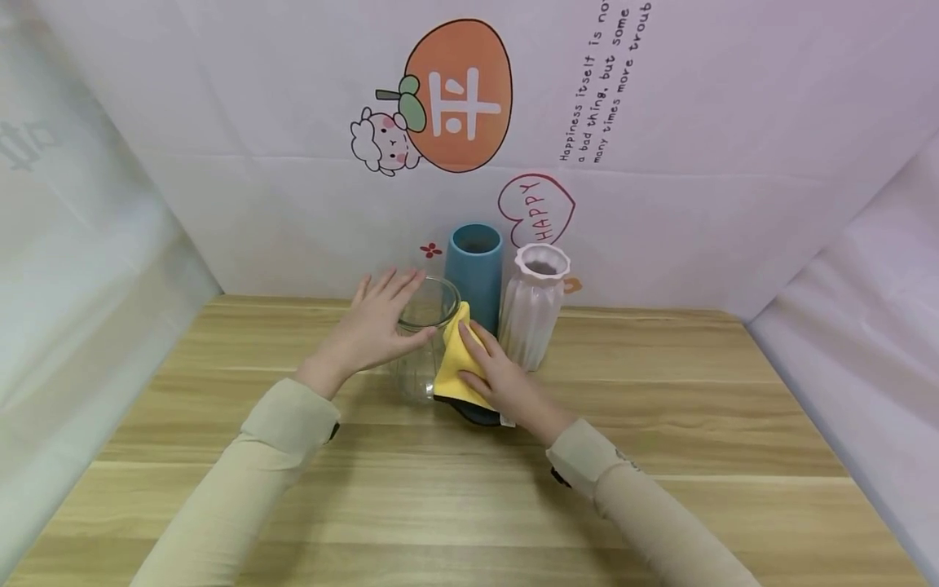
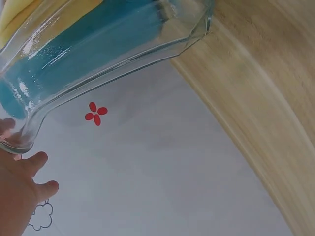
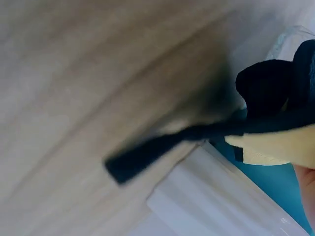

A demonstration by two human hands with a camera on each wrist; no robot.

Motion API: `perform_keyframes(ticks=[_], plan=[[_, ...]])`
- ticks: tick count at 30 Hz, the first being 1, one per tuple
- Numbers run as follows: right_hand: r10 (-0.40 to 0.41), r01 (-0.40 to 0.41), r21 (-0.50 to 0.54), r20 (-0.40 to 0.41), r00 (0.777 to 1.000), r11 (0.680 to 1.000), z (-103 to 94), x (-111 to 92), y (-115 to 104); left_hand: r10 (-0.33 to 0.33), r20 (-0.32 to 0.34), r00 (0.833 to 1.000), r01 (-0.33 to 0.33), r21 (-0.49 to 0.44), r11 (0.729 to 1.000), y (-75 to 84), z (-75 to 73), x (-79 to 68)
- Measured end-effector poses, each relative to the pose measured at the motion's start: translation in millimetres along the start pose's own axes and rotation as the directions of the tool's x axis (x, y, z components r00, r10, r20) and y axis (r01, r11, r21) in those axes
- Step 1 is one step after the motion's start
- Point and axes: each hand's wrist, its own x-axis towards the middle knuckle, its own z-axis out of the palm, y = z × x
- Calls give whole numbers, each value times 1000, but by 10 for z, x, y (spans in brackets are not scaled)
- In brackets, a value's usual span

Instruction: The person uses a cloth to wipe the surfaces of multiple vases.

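Note:
A clear glass vase (image 1: pixel 412 379) stands on the wooden table. At its rim is my left hand (image 1: pixel 374 326), the fingers spread and fairly straight, the thumb along the near side of the mouth. The left wrist view shows those fingertips (image 2: pixel 47 189) beside the rim. My right hand (image 1: pixel 506 379) holds a yellow cloth (image 1: pixel 458 367) with a dark edging and dark underside against the vase's right side. In the right wrist view the cloth's dark edge (image 3: pixel 142 160) hangs loose, and most of that hand is out of frame.
Right behind the cloth stands a blue vase (image 1: pixel 474 277). A pale pink fluted vase (image 1: pixel 531 318) is to its right, close to my right hand. A white printed backdrop (image 1: pixel 293 220) rises at the back edge of the wooden table (image 1: pixel 411 505).

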Motion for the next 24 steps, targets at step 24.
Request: perform_keyframes(ticks=[24], plan=[[-147,142,-37,-229,962,989,-40,-7,47,51,-35,998,-45,160,986,18,-25,-18]])
